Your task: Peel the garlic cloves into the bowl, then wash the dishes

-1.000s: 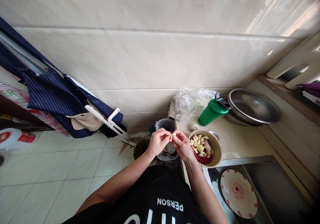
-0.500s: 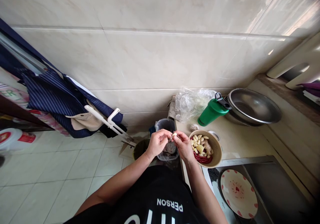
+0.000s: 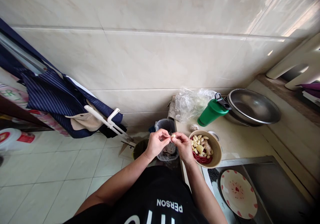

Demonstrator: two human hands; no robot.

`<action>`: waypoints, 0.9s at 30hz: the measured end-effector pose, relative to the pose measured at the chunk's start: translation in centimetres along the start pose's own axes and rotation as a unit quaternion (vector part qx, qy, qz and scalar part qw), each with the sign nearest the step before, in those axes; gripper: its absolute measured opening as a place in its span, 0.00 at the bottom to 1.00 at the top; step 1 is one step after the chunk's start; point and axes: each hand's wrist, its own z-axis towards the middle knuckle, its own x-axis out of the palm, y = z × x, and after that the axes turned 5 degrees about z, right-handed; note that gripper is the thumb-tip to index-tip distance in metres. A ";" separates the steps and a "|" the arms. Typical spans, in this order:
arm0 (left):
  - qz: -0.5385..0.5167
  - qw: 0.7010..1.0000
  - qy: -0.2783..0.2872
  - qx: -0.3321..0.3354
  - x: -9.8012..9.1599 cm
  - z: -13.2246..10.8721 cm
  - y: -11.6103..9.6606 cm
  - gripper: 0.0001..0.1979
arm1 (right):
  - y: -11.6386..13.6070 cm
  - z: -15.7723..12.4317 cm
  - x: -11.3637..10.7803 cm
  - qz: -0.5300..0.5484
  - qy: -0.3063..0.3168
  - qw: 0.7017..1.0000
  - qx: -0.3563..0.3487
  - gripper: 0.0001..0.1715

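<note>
Over the trash bin (image 3: 160, 154), both of my hands meet at a small pale garlic clove (image 3: 173, 136). My right hand (image 3: 184, 146) pinches the clove between thumb and fingertips. From the other side, my left hand (image 3: 157, 144) has its thumb and forefinger closed at the clove's edge; whether a bit of skin is between them is too small to tell. Just right of my right hand stands a tan basket (image 3: 218, 154) with peeled garlic cloves (image 3: 196, 140), ginger (image 3: 207, 147) and red chilies (image 3: 202, 158). A garlic bulb (image 3: 194, 127) lies behind it.
On the counter (image 3: 235, 142) are a green shaker bottle (image 3: 212, 112), a clear plastic bag (image 3: 186, 104) and metal bowls (image 3: 253, 106). A patterned plate (image 3: 237, 197) sits in the sink (image 3: 277, 184). A white-handled tool (image 3: 100, 117) and hanging aprons (image 3: 52, 97) are at left.
My fingertips have shifted slightly around the clove, and it sits a little lower. My left thumb and forefinger have drawn closer to it. All else looks the same.
</note>
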 end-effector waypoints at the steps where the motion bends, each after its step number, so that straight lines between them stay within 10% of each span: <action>1: -0.001 1.000 0.001 0.000 0.0 0.0 0.0 0.07 | 0.0 0.0 0.0 0.000 -0.001 1.000 -0.001 0.08; 27: 0.030 0.996 -0.084 0.004 0.3 0.0 0.7 0.06 | 1.2 -0.5 -0.1 0.096 0.025 0.990 0.102 0.18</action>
